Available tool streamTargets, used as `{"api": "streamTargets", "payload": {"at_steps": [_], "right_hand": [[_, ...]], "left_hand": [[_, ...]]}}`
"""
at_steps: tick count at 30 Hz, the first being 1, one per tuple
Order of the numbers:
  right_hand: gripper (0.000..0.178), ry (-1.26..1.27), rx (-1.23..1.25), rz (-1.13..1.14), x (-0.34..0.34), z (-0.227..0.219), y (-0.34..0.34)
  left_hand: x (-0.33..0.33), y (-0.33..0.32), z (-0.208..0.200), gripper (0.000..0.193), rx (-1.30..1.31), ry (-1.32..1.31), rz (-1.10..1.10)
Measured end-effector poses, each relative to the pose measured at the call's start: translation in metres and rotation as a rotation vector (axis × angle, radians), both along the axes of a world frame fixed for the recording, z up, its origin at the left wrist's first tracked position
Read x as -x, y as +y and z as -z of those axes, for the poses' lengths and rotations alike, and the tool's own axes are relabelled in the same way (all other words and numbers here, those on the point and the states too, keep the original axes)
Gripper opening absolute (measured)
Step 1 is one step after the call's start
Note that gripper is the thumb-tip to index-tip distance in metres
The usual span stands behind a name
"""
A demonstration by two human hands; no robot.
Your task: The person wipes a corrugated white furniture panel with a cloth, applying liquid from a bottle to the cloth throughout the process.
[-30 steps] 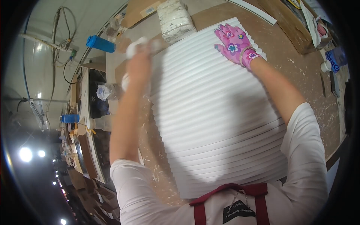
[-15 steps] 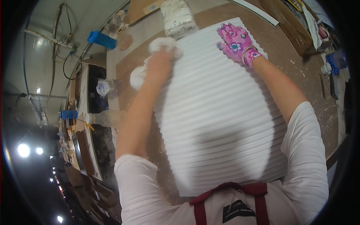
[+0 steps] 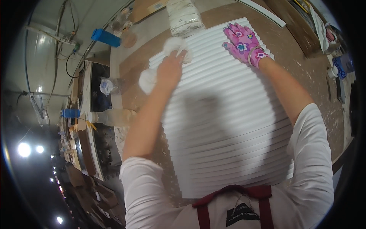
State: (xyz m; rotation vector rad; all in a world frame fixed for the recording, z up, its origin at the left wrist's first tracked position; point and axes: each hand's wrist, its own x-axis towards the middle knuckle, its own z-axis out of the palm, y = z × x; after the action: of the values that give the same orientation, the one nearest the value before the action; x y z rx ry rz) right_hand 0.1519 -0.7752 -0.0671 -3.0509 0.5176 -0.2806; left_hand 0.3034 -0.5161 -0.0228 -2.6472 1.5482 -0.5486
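Observation:
White strips (image 3: 221,122) lie side by side across the table, forming a ridged surface with stepped side edges. My bare left hand (image 3: 170,71) grips a wadded white cloth (image 3: 177,45) and presses it on the far left part of the strips. A loose end of the cloth hangs past the wrist to the left. My right hand (image 3: 241,42), in a pink flowered glove, rests flat on the far right part of the strips with fingers stretched out and nothing held. A thin band circles its wrist.
Beyond the strips stands a plastic-wrapped white bundle (image 3: 185,17). Along the left lie a blue bottle (image 3: 106,37), a clear wrapped item (image 3: 108,86) and a clear bottle (image 3: 114,117). The brown tabletop (image 3: 301,82) shows at right, with a blue-labelled container (image 3: 343,64) at its edge.
My left hand and the cloth have shifted a little to the right over the strips. The right hand stays in nearly the same place.

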Motion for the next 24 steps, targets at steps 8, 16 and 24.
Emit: {"api": "streamTargets", "payload": {"at_steps": [8,16,24], "right_hand": [[0.063,-0.005,0.039,0.008,-0.001,-0.005,0.005],[0.063,0.007,0.015,0.013,0.002,-0.005,0.002],[0.063,0.025,0.044,0.024,0.000,-0.007,0.007]], "left_hand": [[-0.066,0.144,-0.018,0.041,-0.301,0.140,-0.338],[0.028,-0.068,-0.010,0.041,0.165,0.316,-0.063],[-0.080,0.063,0.054,0.028,0.137,0.005,-0.192]]}}
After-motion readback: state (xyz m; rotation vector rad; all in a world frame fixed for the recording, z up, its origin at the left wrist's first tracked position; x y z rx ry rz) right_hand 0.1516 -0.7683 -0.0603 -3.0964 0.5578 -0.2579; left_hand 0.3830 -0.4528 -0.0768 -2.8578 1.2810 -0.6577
